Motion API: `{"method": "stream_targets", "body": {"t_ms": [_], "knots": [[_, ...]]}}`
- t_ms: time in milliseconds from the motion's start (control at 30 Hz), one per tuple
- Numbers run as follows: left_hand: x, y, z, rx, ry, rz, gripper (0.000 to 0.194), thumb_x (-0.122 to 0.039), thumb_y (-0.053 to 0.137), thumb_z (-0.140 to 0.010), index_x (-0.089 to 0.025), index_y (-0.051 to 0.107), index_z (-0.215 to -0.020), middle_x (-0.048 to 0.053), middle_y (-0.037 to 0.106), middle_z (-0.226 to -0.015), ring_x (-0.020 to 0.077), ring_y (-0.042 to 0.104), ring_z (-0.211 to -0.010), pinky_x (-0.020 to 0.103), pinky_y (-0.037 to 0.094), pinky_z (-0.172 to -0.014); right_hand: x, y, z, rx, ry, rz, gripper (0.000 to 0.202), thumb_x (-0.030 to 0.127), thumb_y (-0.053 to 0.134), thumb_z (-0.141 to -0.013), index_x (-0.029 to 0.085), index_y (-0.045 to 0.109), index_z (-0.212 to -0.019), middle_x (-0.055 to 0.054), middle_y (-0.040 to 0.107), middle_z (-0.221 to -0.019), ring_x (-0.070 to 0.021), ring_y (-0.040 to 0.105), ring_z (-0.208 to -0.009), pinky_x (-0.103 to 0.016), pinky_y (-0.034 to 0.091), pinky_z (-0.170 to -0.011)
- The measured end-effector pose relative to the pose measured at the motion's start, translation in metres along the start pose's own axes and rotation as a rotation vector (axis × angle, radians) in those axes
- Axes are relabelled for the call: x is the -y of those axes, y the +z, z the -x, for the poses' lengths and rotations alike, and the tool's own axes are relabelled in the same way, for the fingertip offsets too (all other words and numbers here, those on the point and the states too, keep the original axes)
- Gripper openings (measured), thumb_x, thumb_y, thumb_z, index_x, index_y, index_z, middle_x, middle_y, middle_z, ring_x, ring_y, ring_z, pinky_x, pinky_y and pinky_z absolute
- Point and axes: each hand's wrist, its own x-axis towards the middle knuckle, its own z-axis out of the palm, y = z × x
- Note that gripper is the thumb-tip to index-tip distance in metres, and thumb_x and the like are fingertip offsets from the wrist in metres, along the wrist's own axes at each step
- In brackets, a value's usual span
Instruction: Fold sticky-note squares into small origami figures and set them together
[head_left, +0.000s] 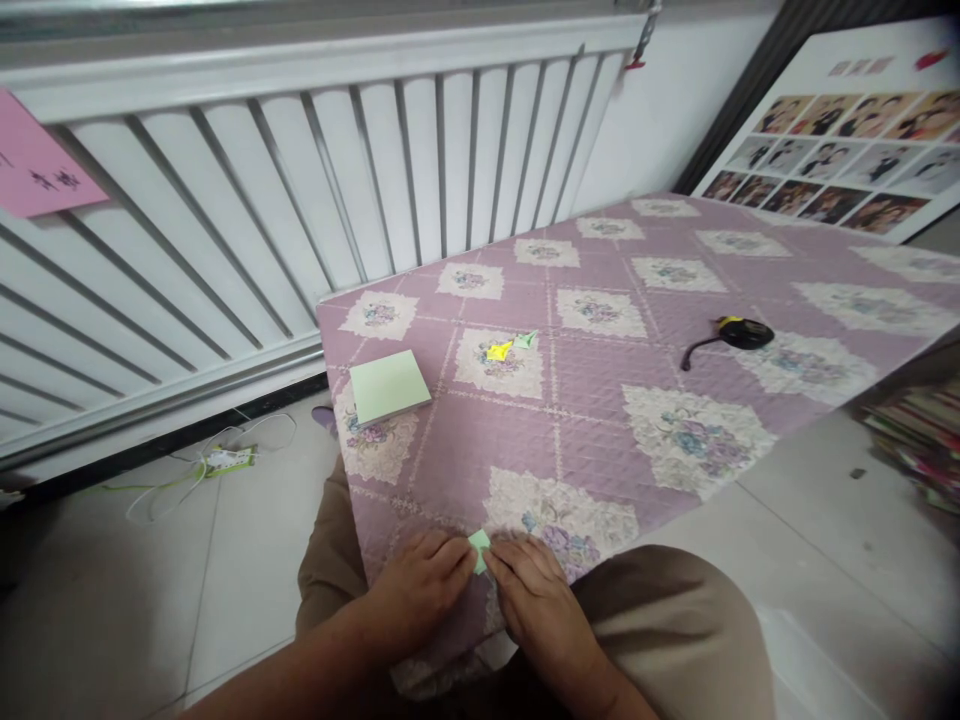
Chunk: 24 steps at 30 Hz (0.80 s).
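Observation:
Between my two hands, close to the table's near edge, is a small folded piece of light green paper (479, 549). My left hand (427, 580) presses on its left side with the fingers together. From the right, my right hand (534, 590) pinches the other side, fingers closed. Parts of the paper are hidden under the fingertips. Farther up the cloth lie a small folded yellow paper (499, 351) and a small folded green paper (526, 341), side by side. A thick stack of pale green square paper (390, 386) sits at the left edge.
A purple flowered cloth (510, 440) covers the table. Toward the right lies a black and yellow object with a curved stem (746, 333). A white radiator (420, 160) runs behind, and a photo board (832, 130) leans at the back right. A power strip (229, 459) is on the floor.

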Motion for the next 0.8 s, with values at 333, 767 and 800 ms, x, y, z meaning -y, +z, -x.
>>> {"method": "stream_targets", "body": {"t_ms": [333, 767, 800], "knots": [[-0.001, 0.003, 0.004, -0.031, -0.030, 0.017, 0.036, -0.023, 0.041, -0.096, -0.023, 0.046, -0.132, 0.008, 0.055, -0.125, 0.0228, 0.052, -0.104, 0.035, 0.043, -0.088, -0.005, -0.007, 0.002, 0.024, -0.057, -0.028, 0.037, 0.010, 0.039, -0.090, 0.021, 0.060, -0.118, -0.004, 0.066, -0.113, -0.0189, 0.056, -0.109, -0.041, 0.039, -0.101], [-0.013, 0.015, 0.003, -0.101, -0.121, -0.098, 0.034, -0.037, 0.040, -0.097, -0.026, 0.052, -0.127, 0.005, 0.057, -0.123, 0.0227, 0.051, -0.103, 0.035, 0.038, -0.082, -0.002, -0.006, 0.004, -0.019, 0.031, 0.018, 0.032, 0.015, 0.039, -0.092, 0.024, 0.061, -0.113, 0.000, 0.069, -0.109, -0.0176, 0.054, -0.110, -0.037, 0.019, -0.107], [-0.013, 0.015, 0.004, -0.110, -0.126, -0.098, 0.034, -0.037, 0.040, -0.097, -0.026, 0.052, -0.127, 0.005, 0.057, -0.124, 0.0231, 0.051, -0.104, 0.035, 0.038, -0.083, -0.002, -0.008, 0.004, 0.000, 0.016, 0.046, 0.034, 0.013, 0.040, -0.091, 0.024, 0.060, -0.116, 0.000, 0.068, -0.111, -0.0174, 0.054, -0.111, -0.036, 0.019, -0.107]]}}
